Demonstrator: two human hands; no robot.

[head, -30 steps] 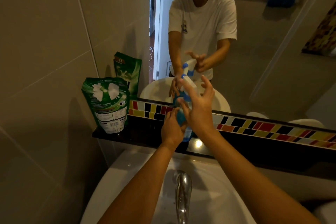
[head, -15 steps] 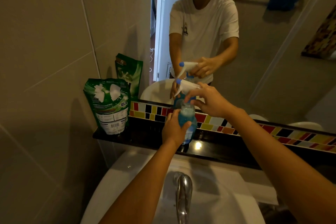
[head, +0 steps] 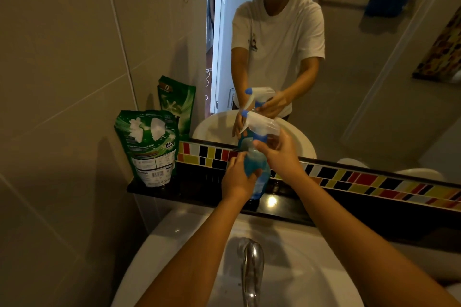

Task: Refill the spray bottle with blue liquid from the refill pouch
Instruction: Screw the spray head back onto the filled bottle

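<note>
A clear spray bottle [head: 259, 174] holding blue liquid stands on the black shelf [head: 199, 194] under the mirror. My left hand [head: 237, 179] is wrapped around its body from the left. My right hand [head: 279, 154] grips the collar of the white spray head [head: 262, 123], whose blue nozzle points left. The head sits at the bottle's neck; whether it is screwed on is hidden by my fingers. A green refill pouch [head: 148, 147] stands upright at the shelf's left end, apart from both hands.
A white sink [head: 299, 269] with a chrome tap [head: 252, 269] lies below my arms. A strip of coloured tiles [head: 374, 182] runs under the mirror [head: 349, 57], which reflects a person, the bottle and the pouch. A tiled wall [head: 62, 82] closes the left side.
My right hand went from open over the spray head to gripping it, then shifted down to the collar at the bottle's neck. My left hand has stayed on the bottle.
</note>
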